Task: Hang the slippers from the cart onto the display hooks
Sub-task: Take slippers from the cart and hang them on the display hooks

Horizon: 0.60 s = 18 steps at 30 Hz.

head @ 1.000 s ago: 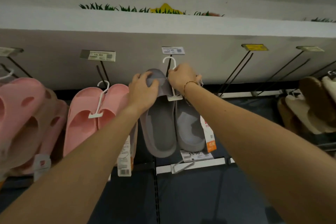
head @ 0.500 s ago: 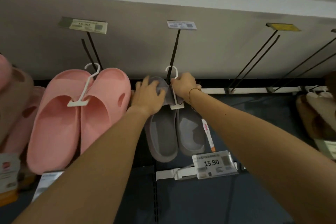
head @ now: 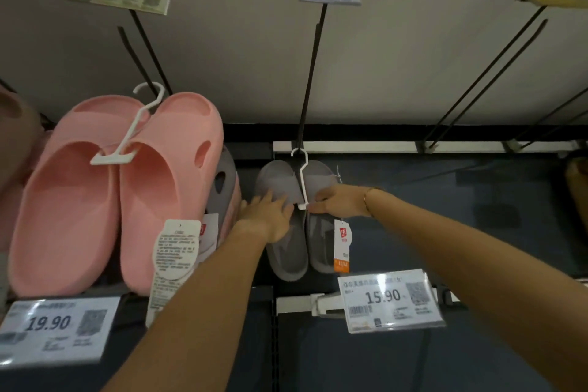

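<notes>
A pair of grey slippers (head: pixel 288 259) hangs by a white plastic hanger (head: pixel 304 173) from the black display hook (head: pixel 310 73), far back near the wall rail. My left hand (head: pixel 270 216) lies with straight fingers on the strap of the left slipper. My right hand (head: pixel 342 205) pinches the pair at the hanger's lower crossbar, on the right slipper's strap. A red and orange tag (head: pixel 342 247) dangles from the right slipper. The cart is out of view.
Pink slippers (head: pixel 95 200) hang on the hook to the left, with another grey slipper (head: pixel 222 188) behind them. Two bare black hooks (head: pixel 486 73) jut out at the right. Price labels reading 15.90 (head: pixel 391 299) and 19.90 (head: pixel 54 328) stick out below.
The grey pair has slid back along the hook towards the wall. My left hand's fingers have straightened on the strap. The view has tilted down.
</notes>
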Each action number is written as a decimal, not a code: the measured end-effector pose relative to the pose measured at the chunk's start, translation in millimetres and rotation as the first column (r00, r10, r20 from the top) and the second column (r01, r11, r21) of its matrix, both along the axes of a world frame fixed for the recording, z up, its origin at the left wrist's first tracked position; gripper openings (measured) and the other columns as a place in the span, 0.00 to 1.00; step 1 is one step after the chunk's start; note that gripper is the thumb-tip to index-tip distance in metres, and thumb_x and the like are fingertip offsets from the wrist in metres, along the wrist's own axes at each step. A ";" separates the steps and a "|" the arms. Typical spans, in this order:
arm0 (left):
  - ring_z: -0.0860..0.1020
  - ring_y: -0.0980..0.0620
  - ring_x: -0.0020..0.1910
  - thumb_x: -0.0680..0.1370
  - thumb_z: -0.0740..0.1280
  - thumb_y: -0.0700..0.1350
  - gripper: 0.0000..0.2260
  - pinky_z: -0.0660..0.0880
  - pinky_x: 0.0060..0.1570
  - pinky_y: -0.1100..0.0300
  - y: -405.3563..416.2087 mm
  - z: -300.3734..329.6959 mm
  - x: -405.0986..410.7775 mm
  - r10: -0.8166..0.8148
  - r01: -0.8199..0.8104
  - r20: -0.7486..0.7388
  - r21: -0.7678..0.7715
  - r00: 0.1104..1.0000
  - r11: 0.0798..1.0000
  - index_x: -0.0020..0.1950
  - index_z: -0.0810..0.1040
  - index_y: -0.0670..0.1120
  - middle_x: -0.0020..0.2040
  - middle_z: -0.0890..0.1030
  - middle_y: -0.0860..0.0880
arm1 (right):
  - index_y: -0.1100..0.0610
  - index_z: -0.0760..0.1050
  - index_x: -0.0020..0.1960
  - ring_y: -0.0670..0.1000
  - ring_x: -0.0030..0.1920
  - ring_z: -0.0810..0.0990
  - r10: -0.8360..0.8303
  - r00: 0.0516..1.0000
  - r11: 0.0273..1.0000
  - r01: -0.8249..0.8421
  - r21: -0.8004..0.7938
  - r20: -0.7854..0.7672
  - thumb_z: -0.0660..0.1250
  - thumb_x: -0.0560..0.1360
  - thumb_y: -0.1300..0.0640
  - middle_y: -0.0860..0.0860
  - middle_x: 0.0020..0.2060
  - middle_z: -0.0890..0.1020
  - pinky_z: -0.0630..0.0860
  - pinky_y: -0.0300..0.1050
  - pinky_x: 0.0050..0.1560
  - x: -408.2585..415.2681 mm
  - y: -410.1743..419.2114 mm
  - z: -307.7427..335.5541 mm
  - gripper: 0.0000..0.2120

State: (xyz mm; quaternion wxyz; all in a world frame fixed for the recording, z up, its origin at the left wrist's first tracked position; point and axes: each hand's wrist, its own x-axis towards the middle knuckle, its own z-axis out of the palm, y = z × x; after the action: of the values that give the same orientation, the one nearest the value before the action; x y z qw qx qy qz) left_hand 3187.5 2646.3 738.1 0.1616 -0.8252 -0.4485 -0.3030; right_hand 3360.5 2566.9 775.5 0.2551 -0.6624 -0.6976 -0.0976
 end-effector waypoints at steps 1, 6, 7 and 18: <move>0.57 0.42 0.79 0.85 0.46 0.58 0.25 0.53 0.77 0.41 3.2 -3.9 -0.2 -0.005 0.004 -0.018 -0.056 1.000 0.998 0.82 0.53 0.55 0.82 0.53 0.46 | 0.52 0.77 0.47 0.51 0.45 0.76 -0.003 1.000 0.998 0.004 -0.058 0.018 0.61 0.80 0.42 0.50 0.43 0.78 0.73 0.49 0.53 1.6 -4.1 -5.0 0.15; 0.73 0.41 0.67 0.84 0.51 0.57 0.24 0.66 0.70 0.44 -29.3 -9.4 -11.1 -0.022 0.011 -0.071 -0.153 0.997 0.988 0.78 0.64 0.50 0.72 0.72 0.42 | 0.56 0.73 0.69 0.54 0.64 0.74 -0.055 0.998 0.974 0.045 -0.223 -0.040 0.62 0.79 0.39 0.52 0.62 0.76 0.74 0.51 0.66 -6.0 -43.4 -10.3 0.26; 0.75 0.41 0.63 0.84 0.52 0.57 0.23 0.70 0.66 0.47 -46.5 -7.1 -14.2 -0.025 0.014 -0.069 -0.149 0.997 0.989 0.74 0.69 0.47 0.68 0.75 0.42 | 0.57 0.72 0.69 0.53 0.65 0.74 -0.063 0.997 0.969 0.051 -0.243 -0.043 0.63 0.79 0.39 0.53 0.63 0.75 0.74 0.52 0.67 -11.8 -57.0 -7.2 0.27; 0.84 0.49 0.49 0.81 0.63 0.50 0.12 0.77 0.51 0.55 -257.1 2.6 -101.4 -0.116 0.170 0.154 -0.407 0.981 0.898 0.52 0.82 0.44 0.49 0.86 0.47 | 0.55 0.77 0.62 0.54 0.64 0.77 -0.028 0.999 0.968 0.038 -0.250 0.044 0.69 0.77 0.48 0.53 0.60 0.80 0.76 0.52 0.65 -126.9 -234.7 3.2 0.17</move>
State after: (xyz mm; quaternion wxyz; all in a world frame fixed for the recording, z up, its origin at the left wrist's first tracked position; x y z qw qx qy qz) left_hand 3086.1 2389.3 740.7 -0.0700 -0.8506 -0.4503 -0.2624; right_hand 3233.6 2332.2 778.7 0.1537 -0.6988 -0.6981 -0.0262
